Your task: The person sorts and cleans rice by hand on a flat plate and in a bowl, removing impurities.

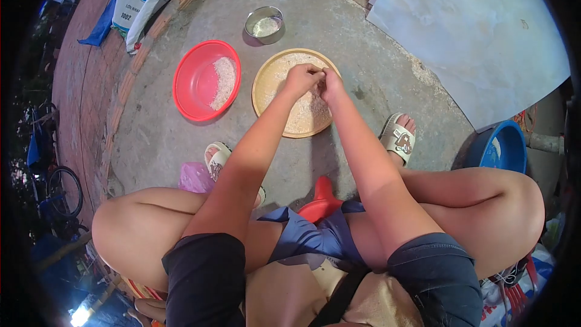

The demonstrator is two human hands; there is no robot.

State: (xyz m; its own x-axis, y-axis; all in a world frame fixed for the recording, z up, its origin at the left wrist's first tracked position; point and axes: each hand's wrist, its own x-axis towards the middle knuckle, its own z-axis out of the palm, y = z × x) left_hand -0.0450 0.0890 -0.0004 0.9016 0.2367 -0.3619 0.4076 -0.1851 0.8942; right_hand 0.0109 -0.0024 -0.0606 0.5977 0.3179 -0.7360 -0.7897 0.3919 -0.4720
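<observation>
A round yellow tray (259, 94) lies on the concrete floor, with pale rice-like grains (296, 122) spread across it. Over its far right part, my left hand (301, 79) and my right hand (331, 86) meet, fingertips pinched close together. Whatever lies between the fingers, if anything, is too small to make out. Left of the tray stands a red plastic basin (189, 82), tilted in view, with a heap of the same pale grains (224, 82) along its right side. Beyond them is a metal bowl (273, 35) with some grains at its bottom.
My sandalled feet (219, 160) flank the tray, and a red plastic stool (321, 204) is beneath me. A pink plastic bag (195, 177) lies by my left foot. At right are a glossy pale panel (466, 30) and a blue basin (511, 151). Printed sacks (145, 3) lie upper left.
</observation>
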